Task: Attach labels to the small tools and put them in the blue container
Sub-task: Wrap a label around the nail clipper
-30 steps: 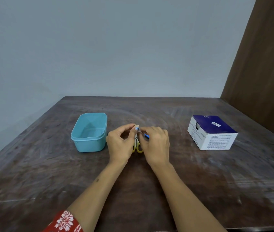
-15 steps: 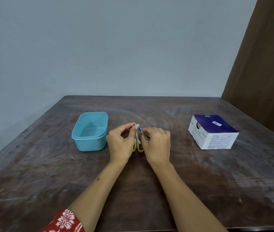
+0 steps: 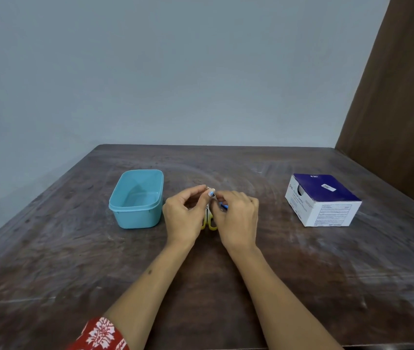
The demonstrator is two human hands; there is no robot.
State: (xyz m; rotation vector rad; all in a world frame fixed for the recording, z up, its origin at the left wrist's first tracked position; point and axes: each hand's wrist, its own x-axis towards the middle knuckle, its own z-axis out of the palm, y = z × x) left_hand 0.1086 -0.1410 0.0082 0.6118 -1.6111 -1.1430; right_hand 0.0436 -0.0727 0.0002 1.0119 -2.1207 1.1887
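Observation:
Both hands meet over the middle of the brown table [image 3: 226, 286]. My left hand [image 3: 183, 215] pinches the top of a small pair of yellow-handled scissors [image 3: 208, 223], which stands upright between the hands. My right hand [image 3: 238, 221] pinches a thin blue and white label strip [image 3: 217, 199] that runs from the scissors' tip down toward its fingers. The scissors' blades are mostly hidden by my fingers. The blue container [image 3: 137, 198] stands open just left of my left hand, and nothing shows inside it.
A white and dark-blue cardboard box [image 3: 323, 200] sits on the right side of the table. A grey wall rises behind the table's far edge, and a brown panel [image 3: 398, 97] stands at the right.
The hands stay together at the same spot. The blue strip has shifted slightly in my right fingers, and the camera has moved a little.

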